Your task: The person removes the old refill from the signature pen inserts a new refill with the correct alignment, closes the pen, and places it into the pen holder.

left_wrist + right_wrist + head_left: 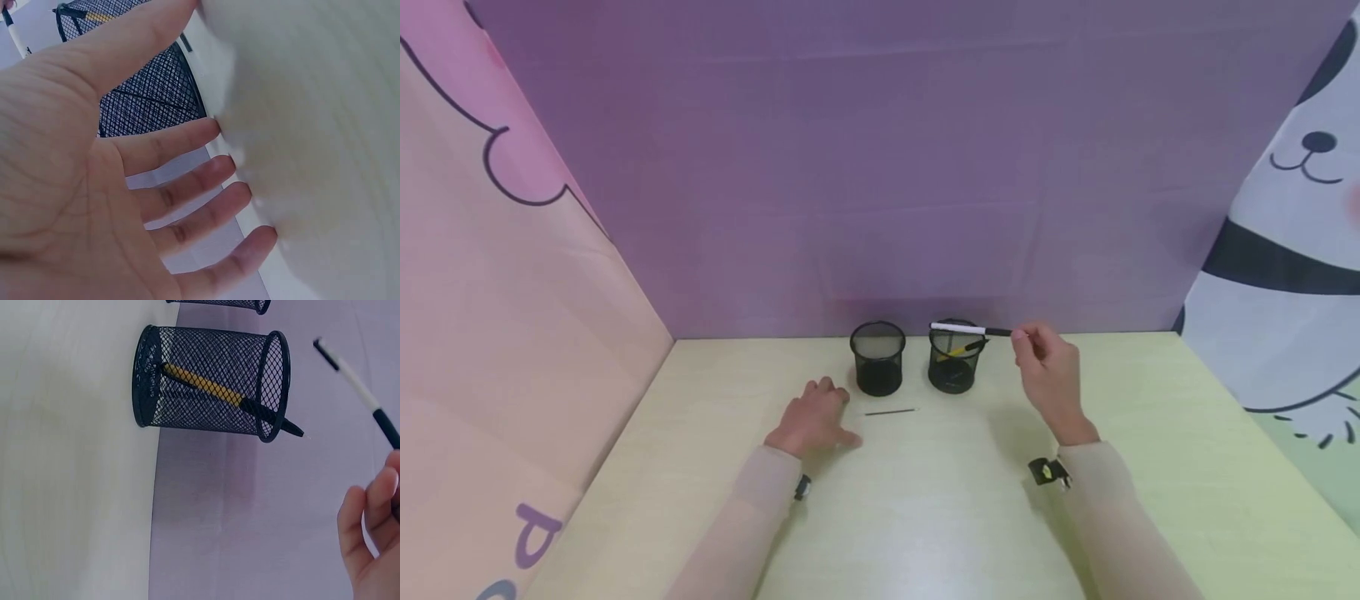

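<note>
My right hand (1051, 379) pinches a white and black pen (958, 328) by its black end. The pen lies nearly level above the rim of the right black mesh pen cup (952, 375). A yellow and black pen (209, 389) leans inside that cup, its dark tip past the rim. Beside the left mesh pen cup (878, 377), my left hand (812, 418) has its fingers spread, fingertips at the tabletop, holding nothing. A thin dark stick with a pale end (891, 412) lies on the table in front of the cups; its kind is unclear.
The pale wooden table (925, 517) ends at a purple backdrop (865, 183) just behind both cups. Printed side panels stand at left and right, the right one with a panda (1292, 250). Dark straps (1049, 472) show at the wrists.
</note>
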`<move>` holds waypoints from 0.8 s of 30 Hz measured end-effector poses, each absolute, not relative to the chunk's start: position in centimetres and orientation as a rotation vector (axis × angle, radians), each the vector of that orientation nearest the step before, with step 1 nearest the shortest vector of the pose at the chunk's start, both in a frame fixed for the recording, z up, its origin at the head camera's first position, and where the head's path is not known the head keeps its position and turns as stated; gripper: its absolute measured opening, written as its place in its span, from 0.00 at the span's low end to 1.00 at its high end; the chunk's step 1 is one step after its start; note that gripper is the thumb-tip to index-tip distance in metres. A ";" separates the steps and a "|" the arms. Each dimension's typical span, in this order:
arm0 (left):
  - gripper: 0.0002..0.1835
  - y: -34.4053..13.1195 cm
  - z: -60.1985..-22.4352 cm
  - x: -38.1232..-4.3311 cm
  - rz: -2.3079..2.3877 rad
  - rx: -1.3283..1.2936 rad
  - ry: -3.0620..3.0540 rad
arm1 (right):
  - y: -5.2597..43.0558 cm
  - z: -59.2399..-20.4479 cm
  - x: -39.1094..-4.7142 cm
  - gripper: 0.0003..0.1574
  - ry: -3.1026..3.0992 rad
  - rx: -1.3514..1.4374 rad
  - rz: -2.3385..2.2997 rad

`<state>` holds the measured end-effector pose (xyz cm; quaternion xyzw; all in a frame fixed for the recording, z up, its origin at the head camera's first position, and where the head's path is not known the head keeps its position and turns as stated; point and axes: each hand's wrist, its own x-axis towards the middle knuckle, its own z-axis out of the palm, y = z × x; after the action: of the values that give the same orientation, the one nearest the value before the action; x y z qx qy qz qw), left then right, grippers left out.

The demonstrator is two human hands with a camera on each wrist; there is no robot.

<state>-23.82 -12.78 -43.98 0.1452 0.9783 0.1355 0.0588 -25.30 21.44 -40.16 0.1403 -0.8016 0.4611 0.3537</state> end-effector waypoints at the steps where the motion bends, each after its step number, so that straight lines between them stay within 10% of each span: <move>1: 0.39 -12.8 -44.0 -23.8 0.415 0.437 2.963 | 21.5 -40.1 -25.3 0.09 -2.061 0.338 1.183; 24: 0.39 -12.6 -43.8 -23.6 0.379 0.452 2.976 | 20.5 -41.8 -25.7 0.10 -2.348 0.249 0.753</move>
<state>-23.61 -12.56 -43.80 0.1488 0.9795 0.1249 0.0538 -25.65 20.48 -41.84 0.0948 -0.8959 0.2873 0.3255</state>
